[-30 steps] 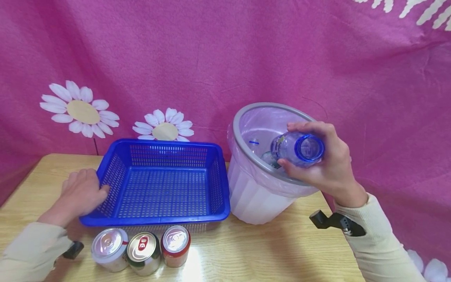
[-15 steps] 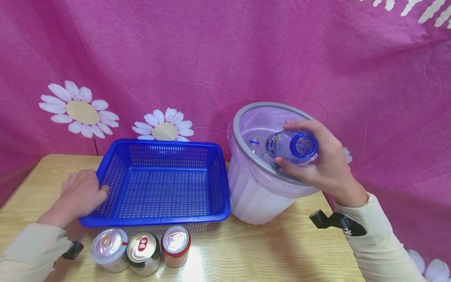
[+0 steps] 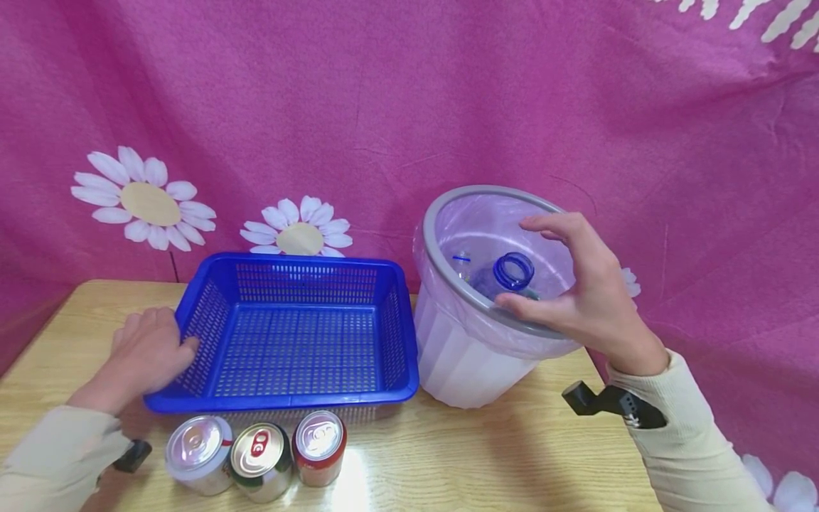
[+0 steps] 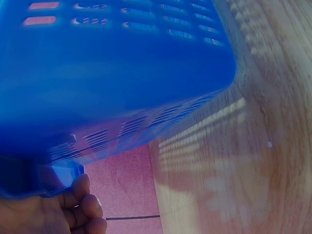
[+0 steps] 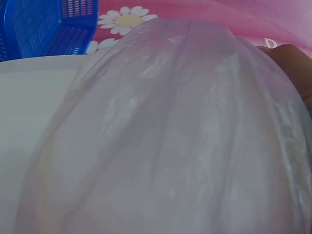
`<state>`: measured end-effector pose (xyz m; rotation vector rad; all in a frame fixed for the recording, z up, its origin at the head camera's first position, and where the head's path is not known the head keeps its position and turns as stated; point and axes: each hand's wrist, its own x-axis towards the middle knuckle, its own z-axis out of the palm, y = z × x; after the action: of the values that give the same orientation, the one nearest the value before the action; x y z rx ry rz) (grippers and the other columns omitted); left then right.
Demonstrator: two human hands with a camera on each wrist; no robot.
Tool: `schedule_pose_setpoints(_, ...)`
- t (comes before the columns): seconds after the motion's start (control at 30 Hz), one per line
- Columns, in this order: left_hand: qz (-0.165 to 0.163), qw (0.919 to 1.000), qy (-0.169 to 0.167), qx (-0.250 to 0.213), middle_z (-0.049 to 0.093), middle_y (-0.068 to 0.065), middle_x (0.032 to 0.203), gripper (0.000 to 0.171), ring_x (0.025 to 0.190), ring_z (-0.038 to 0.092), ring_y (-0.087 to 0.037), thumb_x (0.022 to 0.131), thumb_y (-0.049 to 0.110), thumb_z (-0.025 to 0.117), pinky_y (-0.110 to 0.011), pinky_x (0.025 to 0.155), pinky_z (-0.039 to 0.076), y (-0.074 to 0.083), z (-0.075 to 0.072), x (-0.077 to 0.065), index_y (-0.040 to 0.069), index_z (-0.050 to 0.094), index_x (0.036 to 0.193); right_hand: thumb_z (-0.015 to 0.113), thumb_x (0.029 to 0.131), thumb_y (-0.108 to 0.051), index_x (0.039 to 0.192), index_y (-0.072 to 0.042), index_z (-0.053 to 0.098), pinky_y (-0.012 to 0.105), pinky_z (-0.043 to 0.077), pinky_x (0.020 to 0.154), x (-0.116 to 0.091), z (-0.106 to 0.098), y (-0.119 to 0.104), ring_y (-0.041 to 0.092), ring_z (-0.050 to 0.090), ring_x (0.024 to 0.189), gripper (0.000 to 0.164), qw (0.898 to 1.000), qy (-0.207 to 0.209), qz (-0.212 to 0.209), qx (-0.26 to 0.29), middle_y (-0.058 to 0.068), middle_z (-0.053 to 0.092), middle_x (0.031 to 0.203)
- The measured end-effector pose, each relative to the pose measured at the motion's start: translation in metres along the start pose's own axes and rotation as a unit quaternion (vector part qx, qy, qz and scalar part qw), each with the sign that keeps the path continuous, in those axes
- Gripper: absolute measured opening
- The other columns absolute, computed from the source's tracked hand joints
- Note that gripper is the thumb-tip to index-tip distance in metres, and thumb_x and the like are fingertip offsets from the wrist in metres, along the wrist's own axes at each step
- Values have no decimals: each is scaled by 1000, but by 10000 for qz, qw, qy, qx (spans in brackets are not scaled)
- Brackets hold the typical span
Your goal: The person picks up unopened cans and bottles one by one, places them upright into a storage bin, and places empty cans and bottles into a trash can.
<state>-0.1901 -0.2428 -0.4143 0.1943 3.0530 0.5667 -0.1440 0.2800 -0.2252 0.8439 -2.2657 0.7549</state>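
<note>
My left hand [image 3: 148, 350] grips the left rim of a blue plastic basket [image 3: 294, 348], thumb over the inner side. In the left wrist view its fingertips [image 4: 91, 206] curl at the rim, beside the slotted basket wall [image 4: 97, 78]. My right hand [image 3: 585, 291] is over the near right rim of a white waste bin [image 3: 470, 366], thumb and fingers spread apart with nothing between them. A clear bottle with a blue neck [image 3: 514, 272] is down inside the bin. In the right wrist view the bin's plastic liner [image 5: 180, 131] hides most of the hand.
Three drink cans stand in front of the basket: a white can [image 3: 200, 455], a green and gold can [image 3: 260, 459] and a red can [image 3: 320, 448]. Another bottle [image 3: 461, 267] lies in the bin. A pink flowered cloth [image 3: 384, 107] hangs behind the wooden table [image 3: 435, 462].
My right hand has let go of the bottle, which dropped from between thumb and fingers into the bin. The hand had shifted slightly left before that. My left hand and the basket stay put.
</note>
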Motion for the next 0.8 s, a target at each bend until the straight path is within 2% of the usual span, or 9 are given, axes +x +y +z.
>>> schedule_pose_setpoints(0.1,4,10000,11,4,47,-23,92,43,88,41,-40,97,27,54,-42,71,30,0,0,0,-14,48,104,88,73,-59,130,0,61,23,43,111,0,2,0,3,59,124,87,9997,203,-123,65,16,66,126)
schedule_pose_setpoints(0.17,2,10000,11,10,47,-23,91,43,88,41,-40,97,27,54,-41,71,30,0,0,0,-14,48,104,80,77,-67,129,1,61,23,43,110,0,2,1,3,59,123,87,9994,283,-179,35,16,67,124)
schedule_pose_setpoints(0.37,-8,10000,-24,35,46,-23,91,43,88,41,-40,98,28,54,-41,71,30,0,-1,0,-14,47,104,79,79,-65,126,3,62,24,44,108,0,1,1,7,61,121,84,9992,324,-241,18,17,67,122)
schedule_pose_setpoints(0.53,-8,10000,-28,66,46,-24,92,44,89,41,-41,98,27,53,-42,72,31,2,-2,-1,-15,46,105,78,82,-62,125,6,63,23,44,107,-1,0,1,2,60,121,81,9989,362,-299,-4,19,68,120)
schedule_pose_setpoints(0.8,-23,10000,-63,42,45,-23,92,43,88,40,-40,98,27,53,-41,71,30,3,-3,-2,-14,46,104,75,83,-64,119,3,66,19,44,105,-1,1,1,10,63,113,76,9979,581,-271,-75,17,70,115)
